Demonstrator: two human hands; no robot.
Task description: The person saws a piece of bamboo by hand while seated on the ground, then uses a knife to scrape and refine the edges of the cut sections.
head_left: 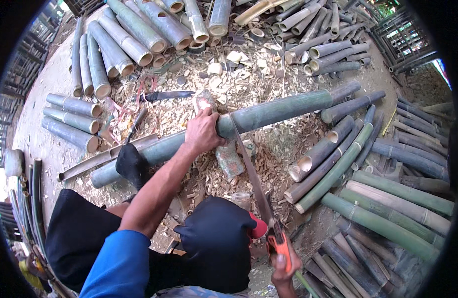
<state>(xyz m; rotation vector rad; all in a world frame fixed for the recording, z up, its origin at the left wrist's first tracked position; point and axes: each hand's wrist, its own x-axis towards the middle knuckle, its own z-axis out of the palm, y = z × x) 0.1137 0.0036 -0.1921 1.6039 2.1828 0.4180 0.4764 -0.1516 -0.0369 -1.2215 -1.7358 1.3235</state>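
Note:
A thick green-grey bamboo pole (278,111) lies slantwise across a rough, mottled block (229,161). My left hand (204,130) grips the pole from above, just left of where the saw meets it. In my right hand (283,265), at the lower right, is the orange handle of a handsaw (253,181). Its long blade reaches up and away to the pole, the toothed edge against the bamboo beside my left hand. How deep the blade sits in the bamboo I cannot tell. My dark-covered foot (132,164) rests against the pole's left part.
Wood chips (268,149) litter the ground. A dark-bladed knife (169,95) lies beyond the pole. Cut bamboo lengths (129,42) are stacked at the far side, with more green poles (383,223) on the right. A split bamboo piece (84,166) lies at the left.

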